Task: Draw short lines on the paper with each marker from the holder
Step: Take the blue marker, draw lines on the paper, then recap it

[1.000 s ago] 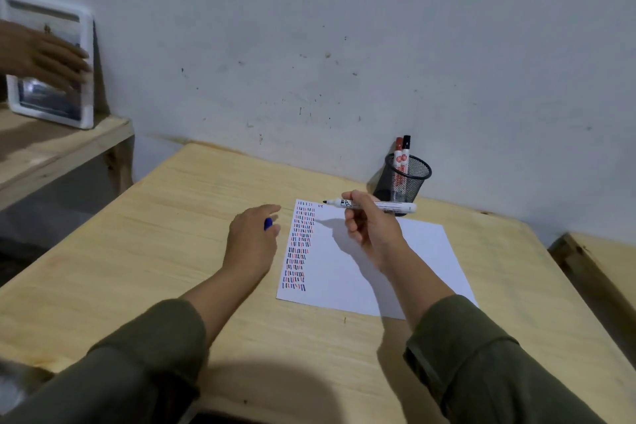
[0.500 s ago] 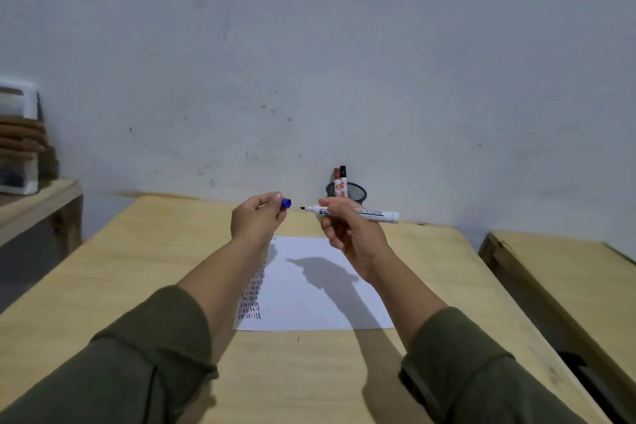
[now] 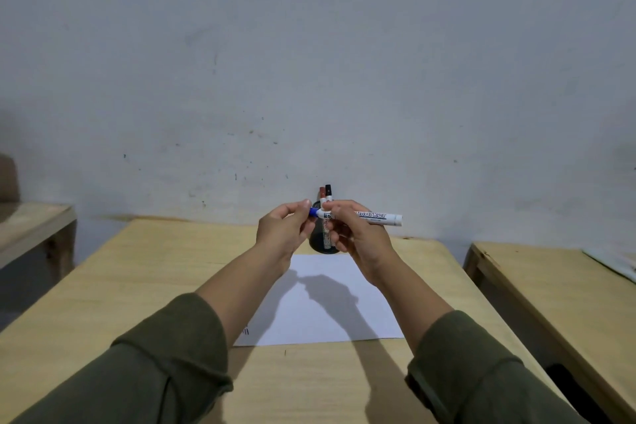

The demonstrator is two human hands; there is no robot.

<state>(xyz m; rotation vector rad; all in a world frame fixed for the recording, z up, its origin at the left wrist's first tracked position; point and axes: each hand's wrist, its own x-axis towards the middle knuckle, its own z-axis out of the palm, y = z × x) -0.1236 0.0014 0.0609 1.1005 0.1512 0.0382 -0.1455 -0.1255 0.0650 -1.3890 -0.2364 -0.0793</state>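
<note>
hands met above the bench (image 3: 172,286), in front of the mesh holder (image 3: 318,244). right hand (image 3: 358,237) had fingers curled round a white marker (image 3: 375,217), barrel lying level w/ its end pointing right. left hand (image 3: 285,234) pinched the blue cap (image 3: 313,212) btwn thumb & fingertips, cap seated on the marker's left end. red marker (image 3: 322,193) & black marker (image 3: 328,190) stood in the holder. paper (image 3: 327,303) lay flat below the wrists, a few short lines visible at its near left corner.

holder (image 3: 318,244) hidden behind hands, paper (image 3: 330,303) unobstructed
</note>
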